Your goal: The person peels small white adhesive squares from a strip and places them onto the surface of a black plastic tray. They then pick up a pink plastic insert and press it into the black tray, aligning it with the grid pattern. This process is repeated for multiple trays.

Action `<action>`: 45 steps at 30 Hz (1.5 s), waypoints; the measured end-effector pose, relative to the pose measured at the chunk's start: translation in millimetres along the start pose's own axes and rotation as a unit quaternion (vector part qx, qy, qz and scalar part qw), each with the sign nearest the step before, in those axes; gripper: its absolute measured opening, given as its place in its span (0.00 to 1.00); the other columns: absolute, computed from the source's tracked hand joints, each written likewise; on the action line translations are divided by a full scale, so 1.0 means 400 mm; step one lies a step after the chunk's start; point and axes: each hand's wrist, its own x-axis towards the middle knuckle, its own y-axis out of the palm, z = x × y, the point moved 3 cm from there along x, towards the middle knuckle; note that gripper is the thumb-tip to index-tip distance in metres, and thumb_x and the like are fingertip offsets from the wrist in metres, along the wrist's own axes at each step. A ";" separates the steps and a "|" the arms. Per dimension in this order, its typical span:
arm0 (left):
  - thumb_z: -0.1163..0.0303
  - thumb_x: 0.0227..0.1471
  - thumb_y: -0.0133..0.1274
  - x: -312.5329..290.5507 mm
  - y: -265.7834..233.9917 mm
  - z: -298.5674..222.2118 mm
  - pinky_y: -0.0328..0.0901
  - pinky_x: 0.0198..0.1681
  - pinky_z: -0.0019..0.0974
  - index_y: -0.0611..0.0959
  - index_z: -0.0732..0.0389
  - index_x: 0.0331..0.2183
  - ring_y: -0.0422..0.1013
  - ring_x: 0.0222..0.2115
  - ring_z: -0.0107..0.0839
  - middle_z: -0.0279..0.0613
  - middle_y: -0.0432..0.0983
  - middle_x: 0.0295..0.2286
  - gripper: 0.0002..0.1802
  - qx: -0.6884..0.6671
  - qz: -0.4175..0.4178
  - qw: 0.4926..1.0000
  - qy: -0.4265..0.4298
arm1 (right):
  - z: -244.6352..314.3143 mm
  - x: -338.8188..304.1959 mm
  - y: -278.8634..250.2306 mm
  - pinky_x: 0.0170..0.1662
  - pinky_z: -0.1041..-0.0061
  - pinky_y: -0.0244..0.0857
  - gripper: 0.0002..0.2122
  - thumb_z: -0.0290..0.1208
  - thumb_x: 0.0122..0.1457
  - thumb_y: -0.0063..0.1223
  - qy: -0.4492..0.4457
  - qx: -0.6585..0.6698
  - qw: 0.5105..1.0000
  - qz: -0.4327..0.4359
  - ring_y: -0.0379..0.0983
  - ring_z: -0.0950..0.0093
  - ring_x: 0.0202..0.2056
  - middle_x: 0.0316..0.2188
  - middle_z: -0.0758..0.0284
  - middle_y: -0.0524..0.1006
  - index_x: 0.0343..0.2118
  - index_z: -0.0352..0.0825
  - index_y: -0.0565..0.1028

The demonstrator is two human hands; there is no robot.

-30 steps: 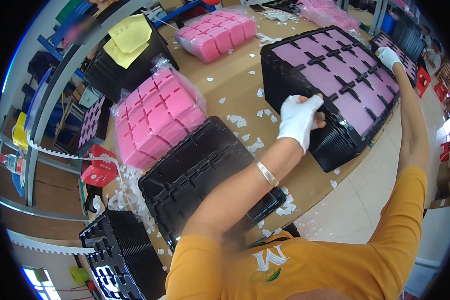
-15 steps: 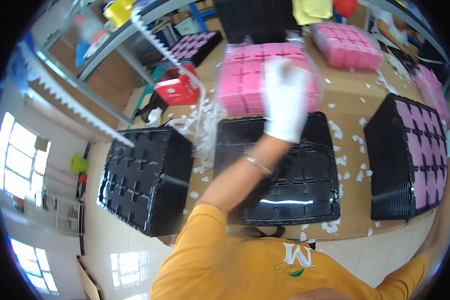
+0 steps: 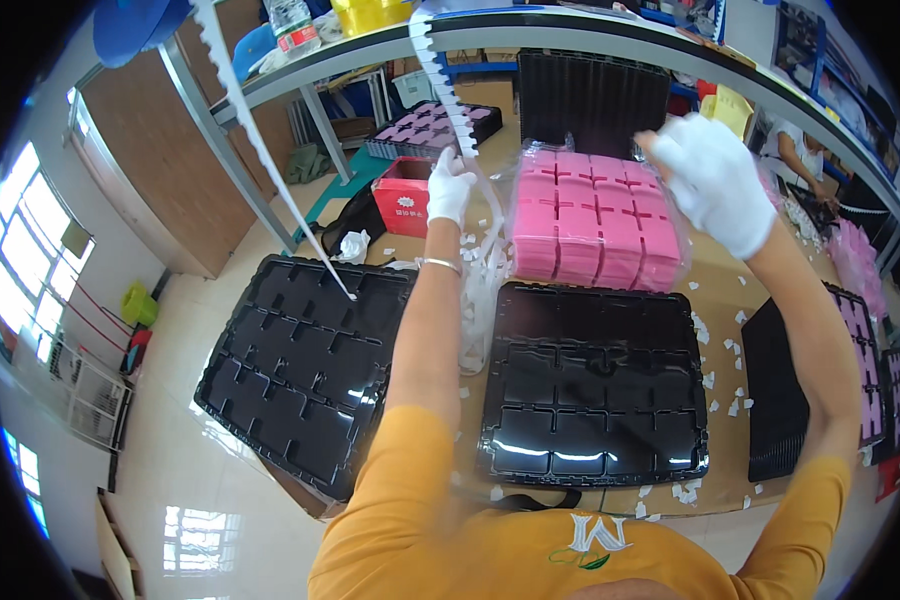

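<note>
My left hand (image 3: pixel 450 190), in a white glove with bare fingertips, reaches up at a long white toothed strip (image 3: pixel 438 80) hanging from the overhead rail. Its fingers close at the strip's edge, beside a red box (image 3: pixel 400 197). My right hand (image 3: pixel 718 185), gloved likewise, is raised at the right of a plastic-wrapped stack of pink foam pieces (image 3: pixel 595 225). Its fingers are curled; whatever they hold, if anything, is hidden. In front of me lies a black compartment tray (image 3: pixel 600 385), with no pink pieces in it.
Stacked black trays stand at the left (image 3: pixel 305 360) and right (image 3: pixel 770 390), the right ones topped with pink pieces. A second toothed strip (image 3: pixel 270 160) hangs at the left. White scraps (image 3: pixel 685 492) litter the table. Another person's arm (image 3: pixel 800 165) shows at the far right.
My left hand has gone from over the pink stack leftward to the hanging strip. My right hand has come from the far right edge up beside the pink stack. The view has shifted.
</note>
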 end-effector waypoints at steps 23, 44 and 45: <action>0.72 0.45 0.57 -0.320 0.026 -0.237 0.69 0.32 0.37 0.77 0.62 0.45 0.77 0.27 0.38 0.44 0.81 0.28 0.21 0.326 -0.126 0.896 0.276 | 0.155 0.125 0.431 0.22 0.84 0.51 0.09 0.37 0.55 0.59 0.401 0.575 0.707 0.086 0.61 0.87 0.20 0.22 0.75 0.73 0.29 0.36 0.78; 0.82 0.47 0.43 -0.244 -0.114 -0.190 0.64 0.22 0.25 0.79 0.67 0.37 0.71 0.19 0.22 0.38 0.76 0.25 0.14 0.053 -0.094 0.982 0.154 | 0.353 -0.143 0.650 0.29 0.67 0.64 0.03 0.22 0.46 0.55 0.030 0.407 0.776 0.482 0.72 0.61 0.24 0.22 0.57 0.75 0.21 0.30 0.74; 0.82 0.47 0.44 -0.245 -0.111 -0.190 0.63 0.23 0.25 0.79 0.67 0.37 0.71 0.20 0.22 0.38 0.76 0.25 0.14 0.064 -0.094 0.980 0.164 | 0.360 -0.152 0.659 0.30 0.67 0.65 0.03 0.23 0.46 0.56 0.053 0.398 0.781 0.479 0.72 0.61 0.24 0.21 0.57 0.75 0.22 0.30 0.74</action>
